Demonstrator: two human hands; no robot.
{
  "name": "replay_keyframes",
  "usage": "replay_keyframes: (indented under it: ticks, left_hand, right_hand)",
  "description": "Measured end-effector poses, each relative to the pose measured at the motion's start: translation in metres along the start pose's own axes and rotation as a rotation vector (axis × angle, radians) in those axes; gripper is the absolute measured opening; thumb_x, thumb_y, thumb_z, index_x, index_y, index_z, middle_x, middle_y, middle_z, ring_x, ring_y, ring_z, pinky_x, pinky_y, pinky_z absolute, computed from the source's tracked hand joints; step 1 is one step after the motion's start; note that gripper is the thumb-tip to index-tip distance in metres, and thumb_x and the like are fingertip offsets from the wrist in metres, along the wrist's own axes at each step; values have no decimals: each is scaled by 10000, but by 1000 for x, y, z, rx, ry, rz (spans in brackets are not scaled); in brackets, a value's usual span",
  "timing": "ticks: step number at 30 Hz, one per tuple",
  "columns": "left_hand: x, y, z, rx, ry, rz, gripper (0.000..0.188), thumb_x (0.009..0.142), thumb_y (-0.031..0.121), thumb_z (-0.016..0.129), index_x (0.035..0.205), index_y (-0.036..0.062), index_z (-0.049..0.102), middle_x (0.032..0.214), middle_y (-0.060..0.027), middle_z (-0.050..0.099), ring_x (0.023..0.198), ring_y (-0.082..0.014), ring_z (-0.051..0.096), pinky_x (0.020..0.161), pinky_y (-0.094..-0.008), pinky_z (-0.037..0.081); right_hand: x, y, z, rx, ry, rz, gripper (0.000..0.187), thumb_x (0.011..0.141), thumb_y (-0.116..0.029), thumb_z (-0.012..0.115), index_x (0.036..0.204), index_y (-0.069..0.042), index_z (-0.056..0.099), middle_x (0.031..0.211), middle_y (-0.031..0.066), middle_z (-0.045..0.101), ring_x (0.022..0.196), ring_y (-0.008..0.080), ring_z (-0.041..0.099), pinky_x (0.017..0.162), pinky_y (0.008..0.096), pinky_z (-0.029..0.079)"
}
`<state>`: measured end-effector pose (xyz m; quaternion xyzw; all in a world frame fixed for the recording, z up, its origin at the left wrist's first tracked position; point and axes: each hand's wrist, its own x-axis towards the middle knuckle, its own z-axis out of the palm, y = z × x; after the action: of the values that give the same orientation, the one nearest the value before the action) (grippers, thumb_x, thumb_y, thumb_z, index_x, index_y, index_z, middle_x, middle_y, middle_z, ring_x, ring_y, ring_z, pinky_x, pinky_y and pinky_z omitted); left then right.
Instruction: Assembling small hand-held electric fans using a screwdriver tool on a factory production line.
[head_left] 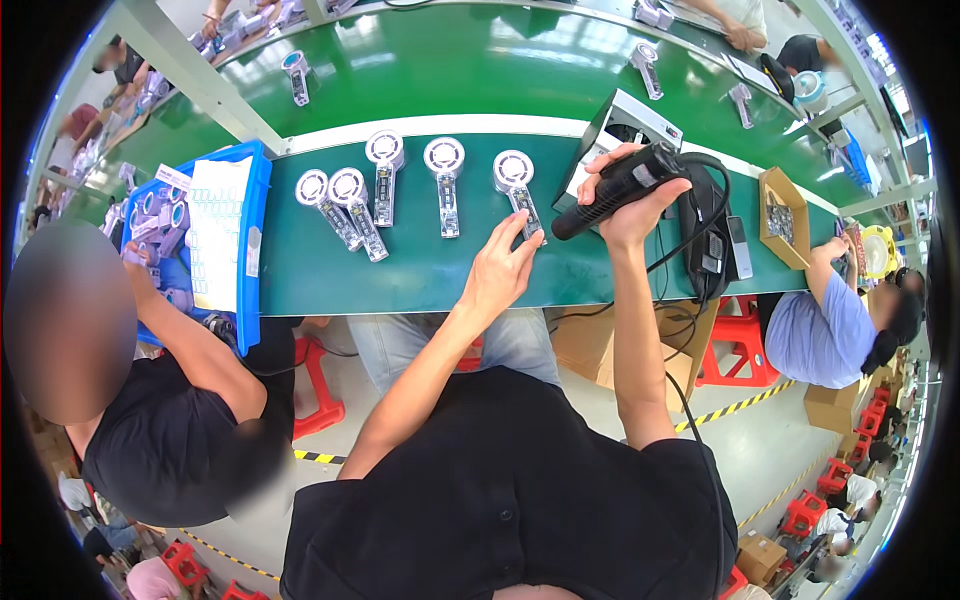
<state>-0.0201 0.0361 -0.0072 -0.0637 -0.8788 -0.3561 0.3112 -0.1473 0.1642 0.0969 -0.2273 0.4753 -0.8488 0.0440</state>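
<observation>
My right hand (632, 215) is wrapped round a black corded electric screwdriver (620, 192), held tilted above the green bench, its tip end pointing down and left. With its fingers, my left hand (496, 268) grips the lower handle of a handheld fan (514, 172) with a round white grille; circuit parts show in its open handle. To the left lie several similar fans: one fan (444, 158) by itself, another fan (385, 152) farther left, and two fans (348, 188) side by side, handles slanting towards me. The screwdriver's tip cannot be made out clearly.
A blue bin (250, 240) of fan parts stands at left beside a seated co-worker. Right of my hands are a metal-cased box (640, 115), a black device with cables (706, 240) and a cardboard tray of small parts (782, 225). A green conveyor (450, 75) runs behind.
</observation>
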Motion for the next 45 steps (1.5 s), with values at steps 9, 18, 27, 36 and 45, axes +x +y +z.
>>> replay_keyframes:
  ticks: [9,18,27,36,45]
  left_hand:
    - [0,1,1,-9,-7,0,354,787,-45,677,1133,27,681,1299,-230,568,1180,-400,582,909,-438,548]
    - [1,1,0,-9,-11,3,334,794,-42,676,1122,18,682,1293,-230,566,1186,-397,576,911,-435,545]
    - [1,2,0,-17,-12,-7,313,808,-28,688,1117,20,685,1286,-234,567,1191,-405,573,918,-443,540]
    - [2,0,0,-8,-31,-18,308,819,-23,673,1122,24,683,1300,-226,561,1204,-397,565,930,-437,537]
    - [-2,0,-3,13,-77,-12,455,829,-2,662,1278,29,593,1342,-224,536,1227,-399,542,975,-438,516]
  right_hand:
    - [-4,1,3,-83,-25,-24,1015,733,-955,298,1028,-11,524,791,176,648,498,251,594,478,337,490]
    - [-17,0,10,-128,-86,-48,1033,711,-959,323,1030,1,528,781,188,645,494,241,585,476,336,491]
    - [-35,6,9,-67,-69,-53,1061,606,-999,398,960,-4,497,676,157,597,466,221,556,452,329,481]
    - [-27,12,12,-110,-92,-19,1053,621,-992,394,941,3,515,676,153,607,478,214,571,462,320,479]
    - [43,-57,-3,-302,-106,-137,971,769,-937,324,988,-15,537,716,139,611,499,207,565,470,315,474]
